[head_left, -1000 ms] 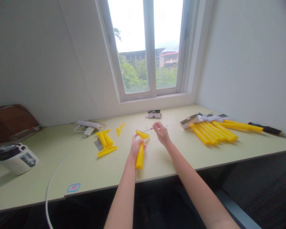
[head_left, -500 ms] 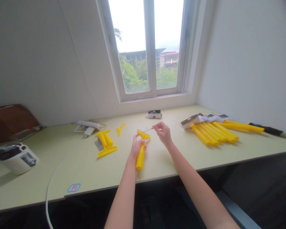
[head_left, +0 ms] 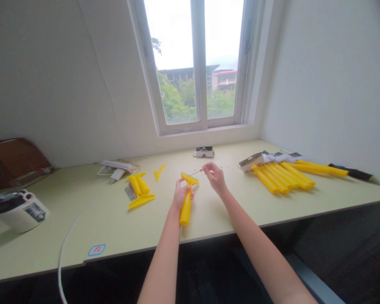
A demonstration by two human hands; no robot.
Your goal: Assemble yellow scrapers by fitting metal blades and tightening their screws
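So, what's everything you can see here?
Window: one, pale frame, middle rear
Trees: several, green, outside
Buildings: at least two, grey and reddish, outside
Walls: pale, around window
Table: one, pale green, below window
Held scraper: one, yellow, centre
Thin tool: one, grey shaft, at held scraper
Loose scrapers: apparently two, yellow, left
Small pieces: probably two, yellow, behind those
Handles: at least five, yellow, right
Black handle: one, black, far right
Box: one, black and white, rear
Plug: one, white, left rear
Cable: one, white, left front
Mug: one, white and dark, left
Cardboard: brown, far left
Label: one, blue-edged, front edge
Left grip: one, bare, around held scraper
Right grip: one, bare, pinching thin tool
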